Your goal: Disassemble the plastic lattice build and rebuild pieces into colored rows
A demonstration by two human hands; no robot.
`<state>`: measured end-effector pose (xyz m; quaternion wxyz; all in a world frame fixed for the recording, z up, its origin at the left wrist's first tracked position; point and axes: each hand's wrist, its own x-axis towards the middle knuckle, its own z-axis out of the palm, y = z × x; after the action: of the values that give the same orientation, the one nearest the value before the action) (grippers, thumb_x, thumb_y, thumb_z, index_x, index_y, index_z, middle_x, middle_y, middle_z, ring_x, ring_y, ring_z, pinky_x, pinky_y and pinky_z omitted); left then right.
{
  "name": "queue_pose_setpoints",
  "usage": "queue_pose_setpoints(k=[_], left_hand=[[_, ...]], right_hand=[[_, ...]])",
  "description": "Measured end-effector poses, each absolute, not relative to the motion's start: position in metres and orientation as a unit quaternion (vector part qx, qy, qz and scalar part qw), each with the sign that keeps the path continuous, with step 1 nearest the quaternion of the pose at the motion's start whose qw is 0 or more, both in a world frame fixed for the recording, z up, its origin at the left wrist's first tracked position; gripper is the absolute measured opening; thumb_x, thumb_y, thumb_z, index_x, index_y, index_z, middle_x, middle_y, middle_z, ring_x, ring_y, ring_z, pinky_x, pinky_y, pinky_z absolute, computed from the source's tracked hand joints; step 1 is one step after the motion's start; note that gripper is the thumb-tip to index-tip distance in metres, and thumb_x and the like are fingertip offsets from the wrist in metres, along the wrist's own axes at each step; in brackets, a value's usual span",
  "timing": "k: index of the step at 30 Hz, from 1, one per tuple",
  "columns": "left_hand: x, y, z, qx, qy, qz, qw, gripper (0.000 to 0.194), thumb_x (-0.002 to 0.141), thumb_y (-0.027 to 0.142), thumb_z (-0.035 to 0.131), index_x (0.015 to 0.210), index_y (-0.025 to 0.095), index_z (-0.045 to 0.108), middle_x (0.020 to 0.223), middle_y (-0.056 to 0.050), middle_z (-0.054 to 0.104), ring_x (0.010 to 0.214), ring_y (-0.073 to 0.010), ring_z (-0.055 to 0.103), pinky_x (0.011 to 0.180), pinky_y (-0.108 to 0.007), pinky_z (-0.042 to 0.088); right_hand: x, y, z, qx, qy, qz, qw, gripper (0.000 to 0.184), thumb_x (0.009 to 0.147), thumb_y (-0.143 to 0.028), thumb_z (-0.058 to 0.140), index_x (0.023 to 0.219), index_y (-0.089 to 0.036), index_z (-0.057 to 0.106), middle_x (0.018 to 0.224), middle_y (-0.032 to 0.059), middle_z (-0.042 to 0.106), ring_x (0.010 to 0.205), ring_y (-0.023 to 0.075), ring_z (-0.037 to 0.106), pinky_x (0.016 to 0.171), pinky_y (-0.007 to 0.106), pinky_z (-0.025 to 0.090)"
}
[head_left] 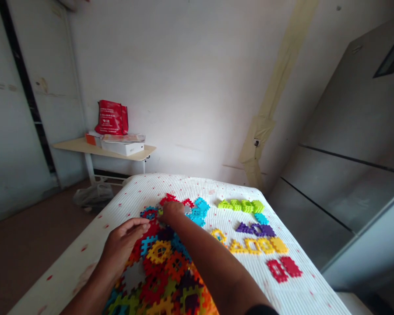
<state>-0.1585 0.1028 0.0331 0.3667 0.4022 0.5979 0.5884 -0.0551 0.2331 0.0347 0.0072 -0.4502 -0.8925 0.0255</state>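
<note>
A large heap of mixed interlocking plastic tiles (158, 280) in red, blue, yellow, orange, grey and green fills the near middle of the table. Over the left side of this heap is my left hand (124, 238), its fingers stretched to the right with no tile visible between them. My right hand (173, 212) reaches down into the far part of the heap, its fingers hidden behind the hand itself. Light-blue tiles (199, 212) and a red tile (168, 199) lie close around it. A yellow round tile (218, 235) sits beside my right forearm.
On the right, tiles lie in rows by colour: lime green (241, 206), purple (255, 229), yellow (259, 246) and red (284, 268). A single light-blue tile (262, 218) lies among them. Behind stands a side table (68, 145) with a red bag (112, 118) and boxes.
</note>
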Motion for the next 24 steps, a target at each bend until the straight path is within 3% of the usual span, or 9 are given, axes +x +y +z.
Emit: queue_pose_setpoints(k=[4, 9, 14, 19, 24], left_hand=[[-0.159, 0.105, 0.027, 0.387, 0.592, 0.592, 0.386, 0.037, 0.056, 0.044, 0.071, 0.083, 0.019, 0.067, 0.076, -0.003, 0.074, 0.080, -0.0220, 0.068, 0.072, -0.027, 0.052], [-0.157, 0.108, 0.024, 0.365, 0.590, 0.597, 0.402, 0.039, 0.061, 0.042, 0.069, 0.092, 0.020, 0.064, 0.074, -0.002, 0.073, 0.078, -0.0207, 0.069, 0.068, -0.026, 0.051], [-0.152, 0.106, 0.027, 0.378, 0.609, 0.569, 0.403, 0.038, 0.059, 0.045, 0.069, 0.087, 0.020, 0.063, 0.069, -0.001, 0.071, 0.071, -0.0193, 0.067, 0.060, -0.025, 0.049], [-0.147, 0.102, 0.028, 0.436, 0.593, 0.551, 0.394, 0.029, 0.058, 0.045, 0.069, 0.070, 0.019, 0.063, 0.059, 0.003, 0.065, 0.059, -0.0163, 0.061, 0.058, -0.025, 0.046], [-0.140, 0.100, 0.029, 0.461, 0.587, 0.525, 0.409, 0.033, 0.059, 0.047, 0.069, 0.075, 0.019, 0.064, 0.065, 0.001, 0.067, 0.066, -0.0183, 0.062, 0.063, -0.026, 0.048]], right_hand=[[-0.048, 0.228, 0.047, -0.514, -0.857, 0.020, -0.007, 0.047, 0.074, -0.048, 0.059, 0.106, -0.014, 0.062, 0.105, 0.0157, 0.066, 0.096, 0.0285, 0.063, 0.073, 0.040, 0.053], [-0.024, 0.206, 0.063, -0.447, -0.893, 0.003, 0.047, 0.041, 0.077, -0.053, 0.055, 0.104, -0.022, 0.062, 0.102, 0.0079, 0.067, 0.090, 0.0239, 0.064, 0.071, 0.033, 0.052], [-0.002, 0.173, 0.069, -0.353, -0.933, -0.046, 0.050, 0.039, 0.083, -0.046, 0.051, 0.112, -0.021, 0.056, 0.091, 0.0074, 0.068, 0.079, 0.0223, 0.065, 0.063, 0.030, 0.051], [0.006, 0.157, 0.067, -0.324, -0.940, -0.058, 0.085, 0.038, 0.087, -0.038, 0.047, 0.120, -0.019, 0.049, 0.093, 0.0071, 0.067, 0.071, 0.0183, 0.063, 0.059, 0.027, 0.048], [0.025, 0.168, 0.064, -0.302, -0.948, -0.036, 0.096, 0.039, 0.084, -0.039, 0.052, 0.120, -0.025, 0.051, 0.099, 0.0036, 0.066, 0.083, 0.0179, 0.062, 0.064, 0.025, 0.046]])
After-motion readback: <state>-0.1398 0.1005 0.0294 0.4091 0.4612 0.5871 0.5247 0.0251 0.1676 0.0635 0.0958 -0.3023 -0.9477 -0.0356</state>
